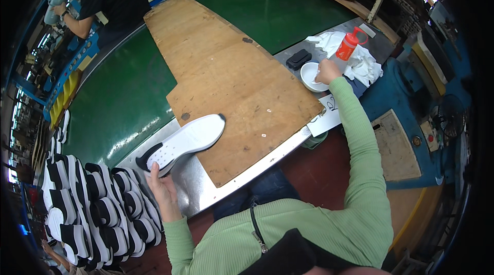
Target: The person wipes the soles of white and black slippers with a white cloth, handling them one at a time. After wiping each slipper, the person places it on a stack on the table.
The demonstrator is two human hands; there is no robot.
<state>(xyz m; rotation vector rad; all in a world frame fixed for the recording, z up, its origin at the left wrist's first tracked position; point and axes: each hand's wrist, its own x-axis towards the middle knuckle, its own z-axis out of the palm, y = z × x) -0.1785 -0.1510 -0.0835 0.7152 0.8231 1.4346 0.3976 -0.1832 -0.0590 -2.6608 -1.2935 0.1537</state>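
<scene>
My left hand (pixel 163 191) grips the heel end of a white shoe sole (pixel 194 135) with black at its heel and toe tip. The sole is tilted over the near left corner of a brown wooden board (pixel 221 64), its inner face with small holes showing. My right hand (pixel 328 71) is at a white bowl (pixel 307 80), fingers bent together over its rim and down into it. Whatever those fingers pinch is hidden. Beside the bowl lie a small black case (pixel 299 59), white cloth (pixel 366 69) and a bottle with a red top (pixel 348 44).
Several stacked black-and-white soles (pixel 103 213) stand at my left. Under the board runs a green belt (pixel 121 100) with a metal edge. A white card (pixel 329 114) lies below the bowl. A blue machine (pixel 406 141) stands right. Another person (pixel 110 4) works far left.
</scene>
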